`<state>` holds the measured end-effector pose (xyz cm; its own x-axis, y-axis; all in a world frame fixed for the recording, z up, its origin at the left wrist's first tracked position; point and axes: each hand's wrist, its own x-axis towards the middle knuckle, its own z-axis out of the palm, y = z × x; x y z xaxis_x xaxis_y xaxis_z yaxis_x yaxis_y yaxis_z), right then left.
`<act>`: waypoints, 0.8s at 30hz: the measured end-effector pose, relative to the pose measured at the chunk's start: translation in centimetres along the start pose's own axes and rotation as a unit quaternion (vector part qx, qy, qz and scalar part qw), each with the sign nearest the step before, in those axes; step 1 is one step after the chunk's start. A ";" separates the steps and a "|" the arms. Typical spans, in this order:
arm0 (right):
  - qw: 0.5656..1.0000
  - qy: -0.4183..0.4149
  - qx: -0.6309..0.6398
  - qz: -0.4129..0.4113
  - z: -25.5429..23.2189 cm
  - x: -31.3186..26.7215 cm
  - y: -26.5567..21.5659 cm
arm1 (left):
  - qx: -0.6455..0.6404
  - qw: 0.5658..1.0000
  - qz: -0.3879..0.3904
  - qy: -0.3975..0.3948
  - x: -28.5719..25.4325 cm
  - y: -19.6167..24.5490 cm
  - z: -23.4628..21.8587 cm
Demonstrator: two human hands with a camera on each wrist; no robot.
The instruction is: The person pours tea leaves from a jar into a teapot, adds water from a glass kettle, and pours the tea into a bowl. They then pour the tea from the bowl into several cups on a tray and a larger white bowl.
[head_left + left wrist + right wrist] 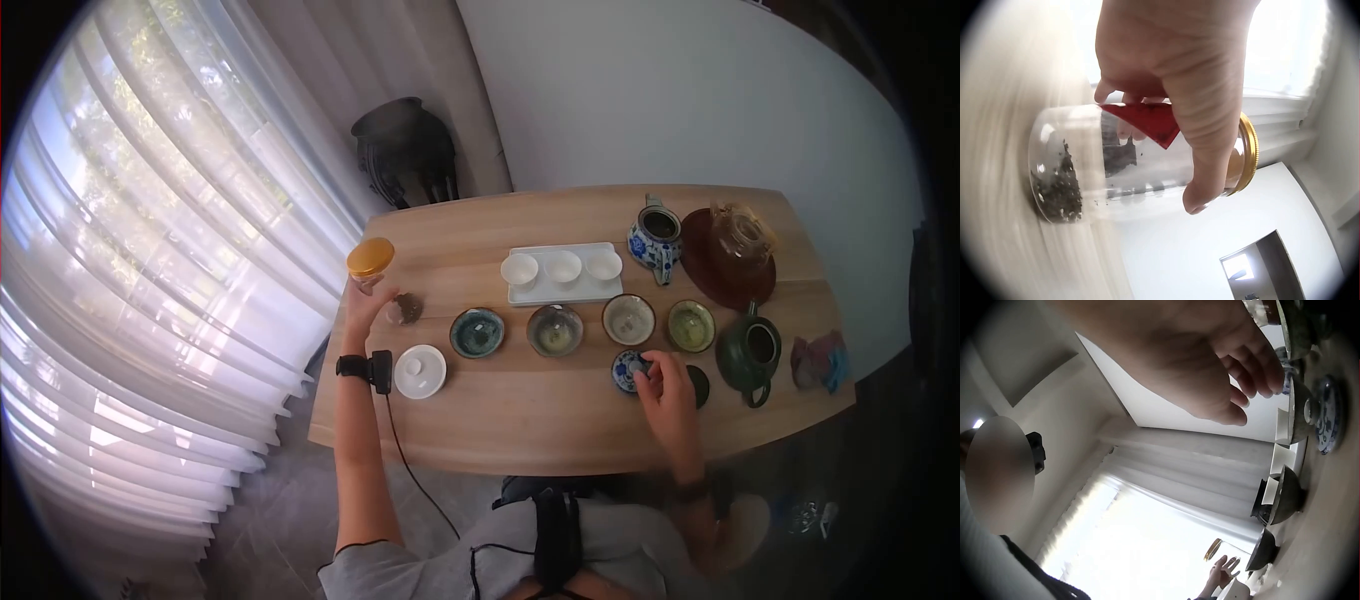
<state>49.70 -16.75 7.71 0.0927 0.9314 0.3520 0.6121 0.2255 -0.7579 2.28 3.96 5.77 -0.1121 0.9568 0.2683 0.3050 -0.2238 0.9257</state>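
Observation:
In the head view, my left hand [362,308] is round a clear jar with a gold lid [371,256], at the table's left side. The left wrist view shows thumb and fingers of my left hand [1175,94] gripping the jar [1088,175] from both sides; dark loose leaves [1063,190] lie at its base, and a red patch [1157,122] is on its wall. My right hand [668,400] hovers by a blue-and-white lid [627,371]. In the right wrist view, the fingers of my right hand [1210,369] are loosely bent, holding nothing, apart from the lid [1331,415].
A white lid [420,372] lies near the left hand. Several bowls [477,332] form a row. Behind them, a white tray [565,294] bears three cups. At right stand a blue-and-white teapot [655,243], a green teapot [748,352] and a glass pot [740,235]. A cable [405,455] crosses the front edge.

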 end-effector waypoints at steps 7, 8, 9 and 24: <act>0.990 -0.072 0.095 -0.076 -1.2 4.3 -5.8 | 0.118 0.984 0.136 -0.003 -5.0 14.6 2.9; 0.990 -0.079 0.092 -0.071 -0.8 4.7 -6.5 | 0.155 0.974 0.166 -0.018 -6.7 16.8 4.5; 0.989 -0.079 0.092 -0.082 -0.3 5.1 -7.4 | 0.190 0.962 0.195 -0.032 -8.5 18.1 6.3; 0.979 -0.178 0.045 -0.087 3.4 2.7 -6.1 | 0.404 0.868 0.257 -0.136 -19.6 14.7 16.2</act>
<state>43.58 -14.63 11.40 -0.2958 0.9135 0.2792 0.5207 0.3992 -0.7547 24.33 -15.11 9.79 0.4289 0.8022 0.4152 0.8237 -0.5361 0.1849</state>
